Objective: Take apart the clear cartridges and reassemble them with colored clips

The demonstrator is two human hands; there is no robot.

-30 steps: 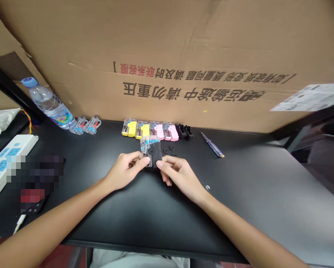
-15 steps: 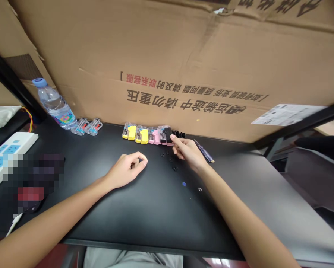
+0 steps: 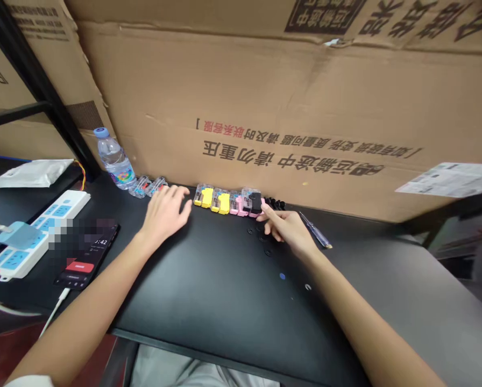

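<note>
My right hand pinches the edge of a small clear-and-black plastic piece between thumb and fingers, at the right end of a row by the cardboard. Beside it stand clear-and-pink pieces and clear-and-yellow pieces. My left hand is open above the table, fingers apart and holding nothing. Just behind its fingers lie two clear pieces with red parts, one partly hidden. Several small black parts are grouped behind my right hand, and black rings lie in front of it.
A screwdriver with a clear handle lies right of my right hand. Nearer me are a blue disc and a small white ring. Leftward are a water bottle, a power strip and a phone. A cardboard sheet walls the back.
My left hand has moved left and farther back, and its fingers have opened out toward the clear-and-red pieces. My right hand keeps its pinch on the clear-and-black piece. The view has shifted left.
</note>
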